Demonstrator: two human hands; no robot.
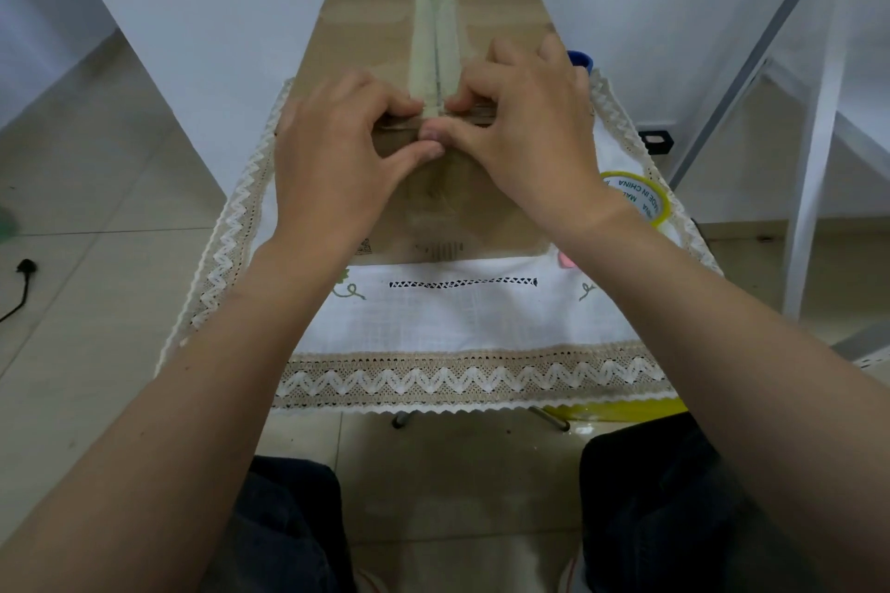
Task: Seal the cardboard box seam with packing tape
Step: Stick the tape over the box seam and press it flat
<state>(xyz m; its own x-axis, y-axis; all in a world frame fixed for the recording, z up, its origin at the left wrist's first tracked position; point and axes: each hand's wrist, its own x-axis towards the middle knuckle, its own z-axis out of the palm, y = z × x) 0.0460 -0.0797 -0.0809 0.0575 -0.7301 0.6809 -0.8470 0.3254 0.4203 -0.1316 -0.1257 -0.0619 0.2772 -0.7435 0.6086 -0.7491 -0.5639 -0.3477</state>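
With the cardboard box [424,111] lying on the cloth-covered surface [462,318], the left hand [337,149] and right hand [530,130], fingers curled and gripping nothing, press the tape strip [436,39] over the near edge, which probably next needs smoothing down the front face.
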